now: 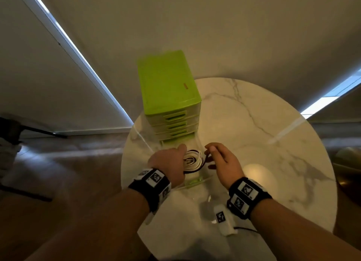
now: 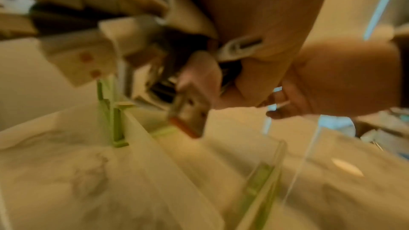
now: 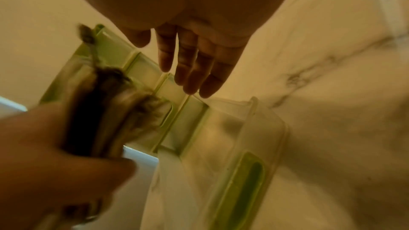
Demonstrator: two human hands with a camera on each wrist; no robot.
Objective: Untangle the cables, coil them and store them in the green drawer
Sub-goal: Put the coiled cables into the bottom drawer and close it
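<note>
Left hand grips the coiled cables (black and white loops together) right above the pulled-out drawer on the marble table. Right hand hovers just beside, fingers straight, loosely together, holding nothing.

L wrist view, heavily motion-blurred. L hand is seen w/ fingers curled round a bundle of coiled cables, blk and wht strands mixed. A USB plug w/ orange-red tip is seen hanging down from the bundle. R hand is seen just beside, to the right. Below, the clear drawer w/ green trim is seen on the marble table. Green frame parts are seen upright behind the drawer.
</note>
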